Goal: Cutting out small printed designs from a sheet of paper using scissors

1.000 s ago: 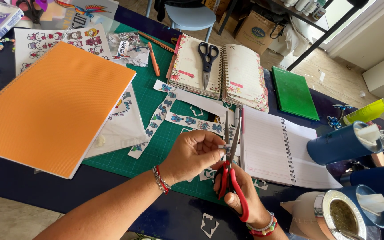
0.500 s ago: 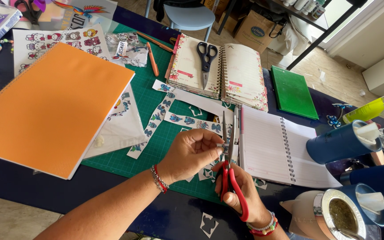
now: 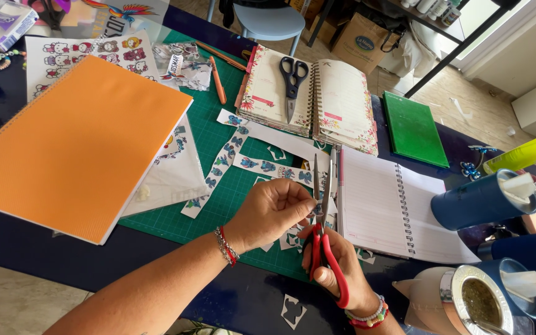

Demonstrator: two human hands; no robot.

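The right hand (image 3: 342, 273) grips red-handled scissors (image 3: 324, 229), blades slightly parted, over the green cutting mat (image 3: 218, 186). The left hand (image 3: 274, 211) pinches a small sticker cutout (image 3: 310, 211) beside the blades. Right of the mat, a metal-rimmed cup (image 3: 479, 304) holds green herb.

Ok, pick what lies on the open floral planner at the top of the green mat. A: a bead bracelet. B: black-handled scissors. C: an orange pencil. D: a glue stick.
B: black-handled scissors lie shut across the open floral planner, near its spiral spine; the right hand holds a separate red-handled pair.
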